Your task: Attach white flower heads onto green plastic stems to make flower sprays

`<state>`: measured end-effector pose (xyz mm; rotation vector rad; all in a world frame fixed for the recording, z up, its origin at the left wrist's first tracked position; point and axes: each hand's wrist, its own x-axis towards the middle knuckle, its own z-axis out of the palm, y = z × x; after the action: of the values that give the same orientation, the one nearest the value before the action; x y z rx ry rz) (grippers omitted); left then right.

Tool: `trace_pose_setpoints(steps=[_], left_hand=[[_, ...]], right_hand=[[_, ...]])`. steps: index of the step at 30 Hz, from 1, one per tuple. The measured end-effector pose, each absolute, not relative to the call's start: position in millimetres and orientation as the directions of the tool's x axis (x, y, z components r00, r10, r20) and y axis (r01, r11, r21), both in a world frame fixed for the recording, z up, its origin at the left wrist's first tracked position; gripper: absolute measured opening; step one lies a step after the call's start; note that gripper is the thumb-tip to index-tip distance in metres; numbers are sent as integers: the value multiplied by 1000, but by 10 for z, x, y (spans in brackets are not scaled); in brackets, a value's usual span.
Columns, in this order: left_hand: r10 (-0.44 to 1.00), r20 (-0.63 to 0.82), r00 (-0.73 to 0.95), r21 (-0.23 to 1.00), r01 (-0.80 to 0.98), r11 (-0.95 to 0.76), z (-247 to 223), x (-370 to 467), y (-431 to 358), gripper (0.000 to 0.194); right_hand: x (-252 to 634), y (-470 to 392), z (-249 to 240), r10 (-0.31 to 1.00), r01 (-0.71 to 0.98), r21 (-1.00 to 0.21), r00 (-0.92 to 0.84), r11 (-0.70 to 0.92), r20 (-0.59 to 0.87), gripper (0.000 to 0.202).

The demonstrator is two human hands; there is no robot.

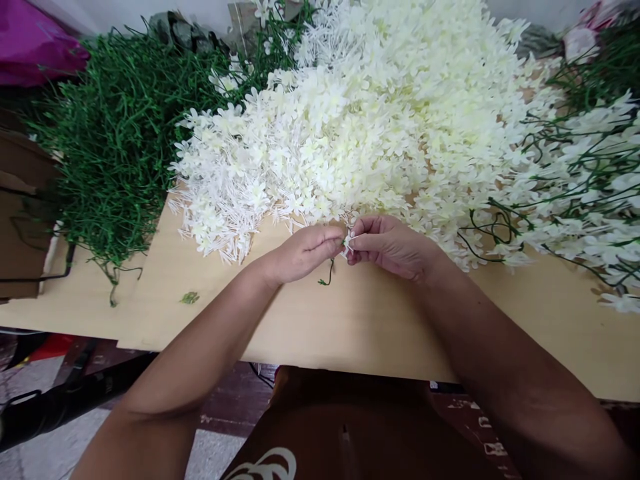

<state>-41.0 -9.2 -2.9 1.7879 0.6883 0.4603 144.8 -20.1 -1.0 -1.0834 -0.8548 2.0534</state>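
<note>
Mid-frame, the left hand (pixel 306 255) pinched a green artificial stem (pixel 331 273), its tail curving downward; between both hands, the right hand (pixel 393 248) held a small white flower (pixel 349 244).

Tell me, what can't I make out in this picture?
All in the head view:
- Upper end of the green stem: hidden by the left hand.
- Details of the white flower in the right hand: too small, partly behind fingers.
- Tabletop beneath the flower heap: covered.
- Rest of the magenta bag: cut off by the left edge.
</note>
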Motion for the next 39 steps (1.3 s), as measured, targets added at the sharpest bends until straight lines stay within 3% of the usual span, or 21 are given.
trace_pose_setpoints(steps=[5, 10, 14, 18, 22, 34, 39], left_hand=[[649, -42, 759, 946, 239, -219, -11, -398, -89, 35], [686, -23, 727, 931, 265, -250, 62, -415, -79, 35], [763, 222, 607, 857, 251, -450, 177, -532, -63, 35], [651, 388, 652, 761, 172, -625, 265, -562, -90, 39], [622, 342, 704, 747, 198, -635, 262, -481, -124, 16], [741, 343, 578, 649, 425, -631, 324, -635, -57, 27], [790, 380, 481, 724, 377, -578, 277, -627, -40, 25]], right_hand=[[1431, -229, -17, 806, -239, -798, -397, -553, -440, 21], [1457, -230, -14, 847, -305, -820, -399, -484, -351, 20], [1544, -216, 56, 892, -373, -826, -330, -422, -307, 21], [1587, -207, 109, 918, -430, -816, -258, -387, -300, 23], [1564, -213, 138, 901, -474, -767, -244, -432, -358, 27], [1579, -208, 202, 872, -551, -676, -301, -489, -386, 28], [1598, -221, 172, 883, -504, -730, -341, -461, -322, 28]])
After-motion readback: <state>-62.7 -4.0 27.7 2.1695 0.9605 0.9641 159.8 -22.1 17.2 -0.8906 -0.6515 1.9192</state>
